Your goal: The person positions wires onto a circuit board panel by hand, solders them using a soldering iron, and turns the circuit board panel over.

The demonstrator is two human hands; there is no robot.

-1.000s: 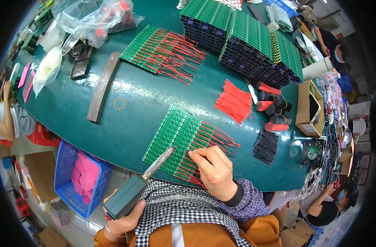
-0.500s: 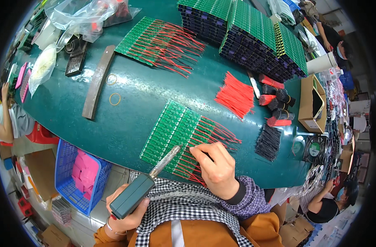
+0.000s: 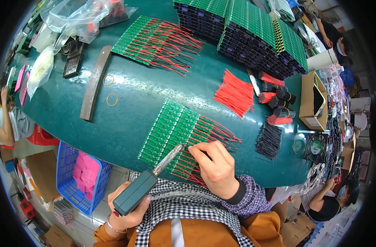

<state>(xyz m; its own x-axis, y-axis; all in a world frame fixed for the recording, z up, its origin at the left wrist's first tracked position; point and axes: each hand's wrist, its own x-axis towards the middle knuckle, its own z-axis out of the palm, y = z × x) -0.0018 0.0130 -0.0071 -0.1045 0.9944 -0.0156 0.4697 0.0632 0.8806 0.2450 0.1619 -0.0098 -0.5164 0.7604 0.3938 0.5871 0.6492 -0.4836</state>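
Head view: the left hand held the iron by its handle; the right hand pinched narrowly, perhaps on one of the limp wires. The board, flat on the table, looked light, stiff, best taken by its edges.

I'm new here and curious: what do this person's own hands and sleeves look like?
Both are gloveless. The left hand wears a thin, light bracelet beside an orange-brown sleeve; the right hand meets a dark cuff on a purple checked sleeve.

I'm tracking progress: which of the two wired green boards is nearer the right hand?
The front board, under the soldering iron; the back board lies by the brown bar.
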